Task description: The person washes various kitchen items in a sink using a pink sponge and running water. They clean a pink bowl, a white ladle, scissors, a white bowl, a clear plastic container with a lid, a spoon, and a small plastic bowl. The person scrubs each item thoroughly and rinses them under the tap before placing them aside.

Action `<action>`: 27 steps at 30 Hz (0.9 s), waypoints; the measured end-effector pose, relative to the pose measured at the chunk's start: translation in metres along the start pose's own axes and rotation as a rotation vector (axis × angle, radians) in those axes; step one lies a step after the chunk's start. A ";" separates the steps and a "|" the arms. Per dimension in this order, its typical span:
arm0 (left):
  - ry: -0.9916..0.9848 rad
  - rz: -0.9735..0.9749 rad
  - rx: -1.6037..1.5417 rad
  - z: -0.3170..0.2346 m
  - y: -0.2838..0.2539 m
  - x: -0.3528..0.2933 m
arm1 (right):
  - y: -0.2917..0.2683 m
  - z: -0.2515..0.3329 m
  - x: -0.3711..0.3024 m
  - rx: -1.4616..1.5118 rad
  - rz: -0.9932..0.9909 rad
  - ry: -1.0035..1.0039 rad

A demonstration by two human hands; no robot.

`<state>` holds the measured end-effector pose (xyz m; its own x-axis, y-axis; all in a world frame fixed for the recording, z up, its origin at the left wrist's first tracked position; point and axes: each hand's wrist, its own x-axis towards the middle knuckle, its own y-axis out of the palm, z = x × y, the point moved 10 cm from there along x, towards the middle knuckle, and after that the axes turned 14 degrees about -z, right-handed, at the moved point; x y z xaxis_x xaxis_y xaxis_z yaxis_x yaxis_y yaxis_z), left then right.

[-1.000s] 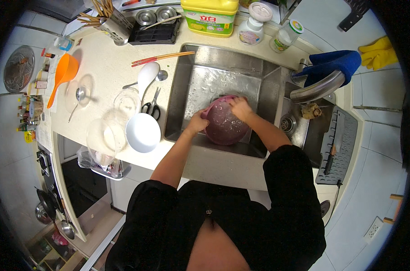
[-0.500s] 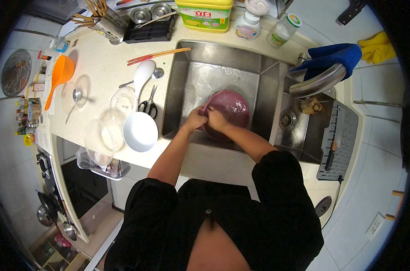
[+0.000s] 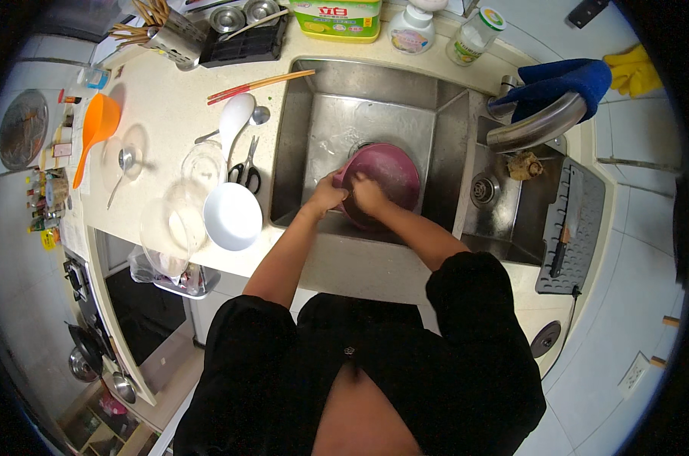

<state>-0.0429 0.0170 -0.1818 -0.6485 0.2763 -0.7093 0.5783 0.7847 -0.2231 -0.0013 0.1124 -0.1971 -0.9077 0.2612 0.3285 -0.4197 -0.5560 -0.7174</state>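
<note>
Both hands have drawn closer together since a moment ago, and the purple bowl has slid toward the near wall of the sink at the frame's centre. Now the left hand is closed over the bowl's left rim, fingers curled around the edge, while the right hand presses into the bowl's inside with fingers bent; whether it clutches a cloth or sponge I cannot tell. The bowl sits tilted in the main basin, and I cannot see anything in it. A wet rim could, I judge, slip from the left hand's grip and knock against the steel wall. Just left of the sink, on the desk, stand an empty white bowl and clear glass bowls, apparently empty, with scissors and a white ladle near them. At upper left a metal holder carries chopsticks. The small side basin at right holds a brownish lump beside its drain, below the tap draped with a blue cloth.
</note>
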 end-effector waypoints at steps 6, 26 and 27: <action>0.031 0.045 -0.097 -0.016 -0.006 -0.019 | -0.027 -0.042 0.029 0.052 -0.064 0.536; 0.043 -0.063 0.071 -0.022 -0.014 -0.011 | -0.029 -0.045 -0.020 -0.360 0.416 0.185; 0.037 -0.044 0.108 -0.017 -0.013 -0.010 | -0.036 -0.047 -0.010 -0.428 0.322 0.147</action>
<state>-0.0526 0.0137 -0.1605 -0.6914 0.2645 -0.6723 0.5973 0.7328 -0.3261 0.0234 0.1673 -0.2034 -0.9667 0.2555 -0.0156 -0.0542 -0.2641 -0.9630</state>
